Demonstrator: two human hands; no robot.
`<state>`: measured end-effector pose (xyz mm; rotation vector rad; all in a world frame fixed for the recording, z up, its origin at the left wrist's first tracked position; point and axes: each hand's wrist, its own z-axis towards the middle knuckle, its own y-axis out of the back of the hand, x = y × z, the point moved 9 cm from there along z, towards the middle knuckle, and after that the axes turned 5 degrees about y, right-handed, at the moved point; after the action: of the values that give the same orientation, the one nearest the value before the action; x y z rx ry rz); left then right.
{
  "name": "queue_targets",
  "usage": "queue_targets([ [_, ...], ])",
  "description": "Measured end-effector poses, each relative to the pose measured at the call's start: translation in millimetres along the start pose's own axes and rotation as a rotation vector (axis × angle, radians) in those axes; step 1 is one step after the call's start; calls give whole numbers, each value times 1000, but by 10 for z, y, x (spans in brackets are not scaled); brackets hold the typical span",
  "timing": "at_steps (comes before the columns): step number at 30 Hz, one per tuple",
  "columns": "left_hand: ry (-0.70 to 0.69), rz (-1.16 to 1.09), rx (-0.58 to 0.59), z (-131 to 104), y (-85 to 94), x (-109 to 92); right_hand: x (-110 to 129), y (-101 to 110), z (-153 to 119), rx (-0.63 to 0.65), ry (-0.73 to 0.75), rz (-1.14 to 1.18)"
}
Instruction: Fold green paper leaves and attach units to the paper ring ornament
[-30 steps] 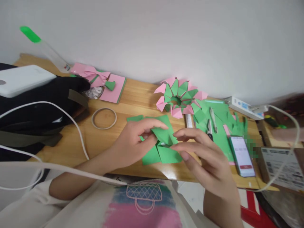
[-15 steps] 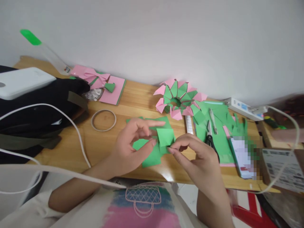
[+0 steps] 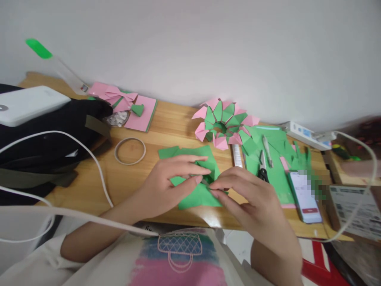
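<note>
A small folded piece of green paper (image 3: pixel 210 167) stands tilted between my hands, partly hidden by the fingers. My left hand (image 3: pixel 171 172) closes on its left side, with the thumb below and the fingers stretched over it. From the right, my right hand (image 3: pixel 248 196) pinches its lower edge between thumb and fingertips. Beneath both hands, green paper sheets (image 3: pixel 190 200) lie overlapping on the wooden table (image 3: pixel 166 119). Behind them sits a ring of folded pink and green paper pieces (image 3: pixel 220 126).
Right of my hands lie scissors (image 3: pixel 262 172), a cutter knife (image 3: pixel 268 153), a green mat of paper (image 3: pixel 279 188) and a phone (image 3: pixel 303 198). A power strip (image 3: pixel 306 135) is behind. Leftward are a tape ring (image 3: pixel 115 153), pink paper (image 3: pixel 145 113), a black bag (image 3: pixel 53 139) and white cables (image 3: pixel 102 180).
The green piece has tipped from facing me to a tilted position. My left fingers have come down onto it, and my right hand has shifted slightly left while still pinching.
</note>
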<state>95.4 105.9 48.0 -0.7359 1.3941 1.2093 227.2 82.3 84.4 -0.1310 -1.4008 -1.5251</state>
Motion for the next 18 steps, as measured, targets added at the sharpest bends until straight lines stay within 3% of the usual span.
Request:
queue_targets([
  [3, 156, -169, 12, 26, -22, 128, 76, 39, -4, -14, 48, -86],
  [10, 299, -295, 68, 27, -119, 197, 207, 51, -69, -13, 88, -237],
  [18, 246, -324, 18, 14, -63, 127, 240, 52, -120, -11, 79, -275],
])
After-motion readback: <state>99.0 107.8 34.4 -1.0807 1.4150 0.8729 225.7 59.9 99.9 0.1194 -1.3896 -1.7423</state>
